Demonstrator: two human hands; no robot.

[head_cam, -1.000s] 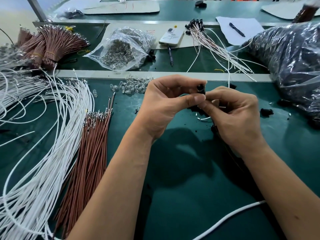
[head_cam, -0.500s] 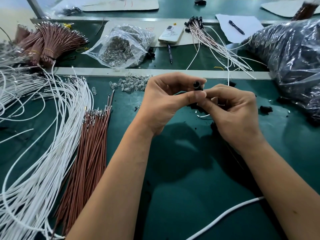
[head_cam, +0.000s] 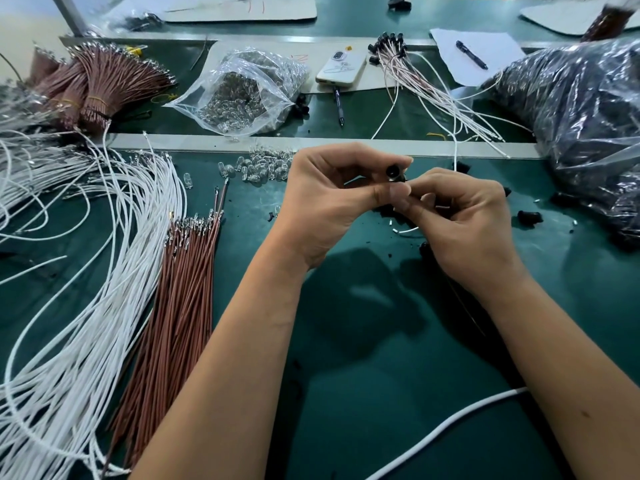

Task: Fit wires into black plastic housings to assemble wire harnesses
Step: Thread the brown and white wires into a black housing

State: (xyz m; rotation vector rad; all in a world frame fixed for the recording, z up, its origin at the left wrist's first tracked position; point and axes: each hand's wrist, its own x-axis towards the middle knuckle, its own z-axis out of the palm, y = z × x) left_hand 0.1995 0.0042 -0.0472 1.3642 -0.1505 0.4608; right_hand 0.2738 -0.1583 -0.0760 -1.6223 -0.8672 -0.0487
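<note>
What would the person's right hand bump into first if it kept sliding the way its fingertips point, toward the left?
Almost at once, the left hand: the right hand points its fingertips at the left thumb, beside the small black plastic housing pinched there. They look to be touching already, though depth is hard to judge.

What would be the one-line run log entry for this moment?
step: wire fitting | left hand: holds black housing | right hand: pinched at housing | brown wires: on table
</note>
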